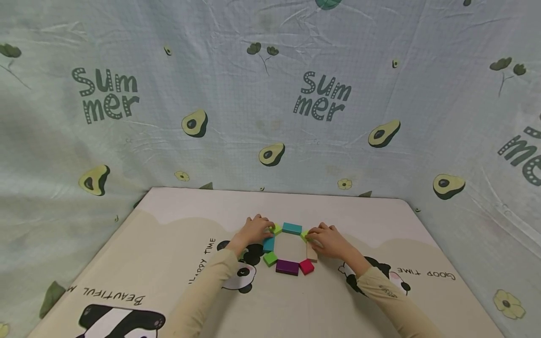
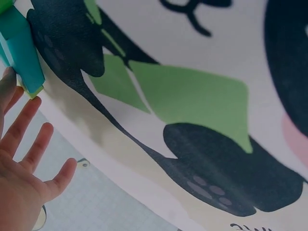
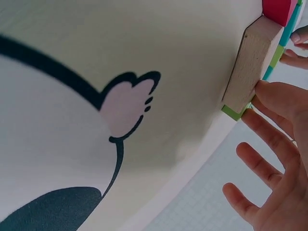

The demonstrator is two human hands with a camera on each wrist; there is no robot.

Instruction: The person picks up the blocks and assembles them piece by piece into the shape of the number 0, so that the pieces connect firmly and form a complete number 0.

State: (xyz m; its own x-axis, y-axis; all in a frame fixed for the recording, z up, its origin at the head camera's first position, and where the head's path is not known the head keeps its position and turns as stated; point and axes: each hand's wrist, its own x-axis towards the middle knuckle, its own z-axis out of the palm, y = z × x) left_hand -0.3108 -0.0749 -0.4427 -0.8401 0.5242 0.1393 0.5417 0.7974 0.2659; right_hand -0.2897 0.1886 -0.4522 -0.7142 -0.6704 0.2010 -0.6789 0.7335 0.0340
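Several coloured blocks form a ring on the table. At its upper left, my left hand (image 1: 255,231) touches the lime block (image 1: 276,229), with the thumb by the left teal block (image 1: 268,244). The left wrist view shows the other fingers spread. My right hand (image 1: 329,241) touches the upper-right lime block (image 1: 304,235) with a fingertip; its thumb lies beside the bare wooden block (image 3: 252,62). Another teal block (image 1: 292,228) forms the far side. On the near side lie a green block (image 1: 270,258), a purple block (image 1: 287,267) and a red block (image 1: 306,266).
The table (image 1: 177,206) has a pale cover printed with pandas and words. Behind it and at the sides hangs a curtain (image 1: 236,94) with avocado prints. Both forearms reach in from the near edge, one on each side of the ring.
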